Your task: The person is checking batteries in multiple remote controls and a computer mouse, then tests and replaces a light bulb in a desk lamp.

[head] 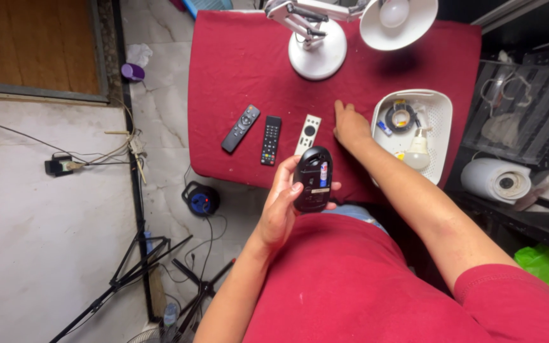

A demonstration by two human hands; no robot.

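Observation:
My left hand (282, 206) holds a black computer mouse (312, 179) upside down, its underside facing up, above the near edge of the red-covered table (236, 57). My right hand (349, 126) lies flat on the cloth with fingers together, just left of a white basket (441, 127) and to the right of a white remote (308, 133). Two black remotes lie further left: one upright (271, 140), one slanted (241, 128).
A white desk lamp (318, 51) stands at the table's far side, its shade (398, 22) over the basket. The basket holds a tape roll (401, 117) and a bulb (417, 152). A paper roll (495, 179) lies to the right. Tripod legs and cables cover the floor on the left.

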